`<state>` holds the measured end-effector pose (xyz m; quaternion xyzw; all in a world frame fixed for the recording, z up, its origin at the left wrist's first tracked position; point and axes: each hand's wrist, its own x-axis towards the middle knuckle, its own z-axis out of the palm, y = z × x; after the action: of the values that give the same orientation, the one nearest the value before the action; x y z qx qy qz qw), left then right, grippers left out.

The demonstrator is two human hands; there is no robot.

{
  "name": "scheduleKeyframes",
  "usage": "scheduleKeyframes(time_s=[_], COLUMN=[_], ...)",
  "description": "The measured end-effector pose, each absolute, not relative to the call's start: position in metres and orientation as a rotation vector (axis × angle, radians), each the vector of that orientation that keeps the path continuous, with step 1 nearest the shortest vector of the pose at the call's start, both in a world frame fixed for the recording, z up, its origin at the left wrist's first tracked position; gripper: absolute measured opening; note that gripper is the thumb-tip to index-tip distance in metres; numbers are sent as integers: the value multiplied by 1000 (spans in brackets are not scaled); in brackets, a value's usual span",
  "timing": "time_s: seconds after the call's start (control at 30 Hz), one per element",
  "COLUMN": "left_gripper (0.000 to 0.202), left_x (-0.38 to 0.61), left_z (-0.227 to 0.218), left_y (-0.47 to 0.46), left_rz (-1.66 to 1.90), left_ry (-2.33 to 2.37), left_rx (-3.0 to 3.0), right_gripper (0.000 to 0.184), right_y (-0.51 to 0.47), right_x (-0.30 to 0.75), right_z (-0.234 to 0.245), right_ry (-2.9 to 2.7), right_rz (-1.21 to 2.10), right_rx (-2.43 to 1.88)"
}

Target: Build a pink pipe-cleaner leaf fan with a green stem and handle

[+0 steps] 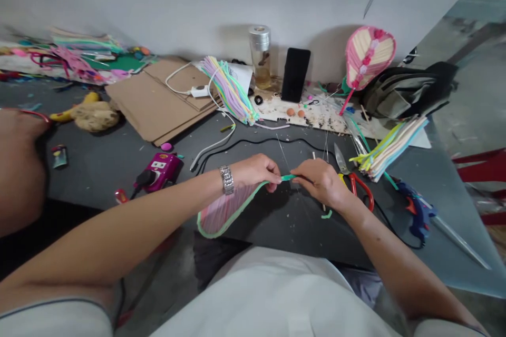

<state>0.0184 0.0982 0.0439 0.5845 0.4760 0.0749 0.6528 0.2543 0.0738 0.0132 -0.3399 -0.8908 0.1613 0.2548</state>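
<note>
A hand fan [229, 209] of pink pipe cleaners with a light green edge lies tilted below my left forearm, partly hidden by it. My left hand [259, 171], a metal watch at its wrist, pinches the narrow neck of the fan. My right hand [317, 181] is closed round the far end of its short green handle [288, 177]. Only a little of the handle shows between the two hands. Close to my right hand lie scissors [358, 184] with red and yellow handles, and a green pipe cleaner scrap [326, 215].
A blue glue gun [421, 216] lies at the right, below a pipe cleaner bundle [395, 147]. Behind stand a phone [295, 75], a glass bottle [261, 58] and a finished pink fan [370, 57]. Leftward are a purple power socket [164, 169], cardboard [158, 100] and another person's arm [19, 168].
</note>
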Motion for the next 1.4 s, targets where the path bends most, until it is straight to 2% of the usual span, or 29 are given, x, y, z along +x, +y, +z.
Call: scheduleKeyframes(time_s=[0.2, 0.33, 0.6, 0.83, 1.13, 1.3, 1.4], left_gripper=[12, 12, 12, 18, 26, 26, 27], left_x=[20, 19, 25, 25, 26, 28, 28], left_z=[46, 45, 36, 28, 22, 20, 22], left_y=[101, 104, 112, 116, 115, 111, 108], left_rz=[126, 133, 139, 60, 127, 149, 145], left_ry=[1049, 1048, 1008, 915, 965, 983, 992], left_rx=[1289, 1250, 1076, 962, 960, 994, 1022], right_gripper=[24, 22, 25, 26, 19, 28, 28], right_y=[76, 76, 77, 77, 77, 74, 72], right_x=[248, 247, 236, 237, 241, 236, 233], right_z=[11, 8, 19, 13, 5, 5, 4], right_ry=[-2477, -2463, -2611, -2584, -2535, -2561, -2525], right_rz=[396, 374, 124, 205, 145, 146, 191], right_rx=[-887, -915, -815, -772, -809, -754, -711])
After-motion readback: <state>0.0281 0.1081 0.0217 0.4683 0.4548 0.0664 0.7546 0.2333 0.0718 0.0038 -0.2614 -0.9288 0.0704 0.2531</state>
